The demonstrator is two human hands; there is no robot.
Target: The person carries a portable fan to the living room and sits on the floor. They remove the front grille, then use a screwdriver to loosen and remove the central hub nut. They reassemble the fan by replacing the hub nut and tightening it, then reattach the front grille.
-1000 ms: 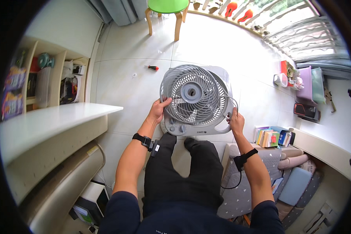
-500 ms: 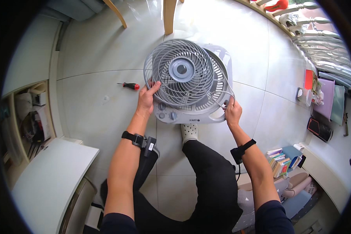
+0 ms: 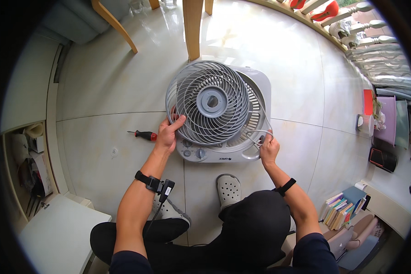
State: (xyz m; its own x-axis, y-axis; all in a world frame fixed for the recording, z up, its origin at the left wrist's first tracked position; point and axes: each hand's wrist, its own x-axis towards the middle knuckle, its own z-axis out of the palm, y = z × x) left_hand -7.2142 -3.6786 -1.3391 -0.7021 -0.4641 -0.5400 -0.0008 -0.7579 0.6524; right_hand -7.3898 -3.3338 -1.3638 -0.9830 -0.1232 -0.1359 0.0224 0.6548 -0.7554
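A grey box fan (image 3: 261,82) lies face up, its body with rounded corners and control knobs at the near left edge. Its round spiral grille (image 3: 212,101) sits off-centre over the body, shifted left, so slotted vents show at the right. My left hand (image 3: 167,134) is closed on the grille's near left rim, thumb on top. At the near right corner, my right hand (image 3: 269,150) is closed round the body's edge, its fingertips partly hidden. A pale grey power cord (image 3: 266,119) loops across that side and passes by my right thumb.
A black and red screwdriver (image 3: 144,135) lies on the tiled floor left of the fan. Just beyond the fan stands a wooden leg (image 3: 192,32). A white cabinet door (image 3: 61,233) hangs open at near left. Books (image 3: 338,212) stand at near right.
The fan and both hands sit lower in the picture, and the fan now appears to rest on the floor. My legs have bent into a crouch, bringing both shoes into view. Both grips stay.
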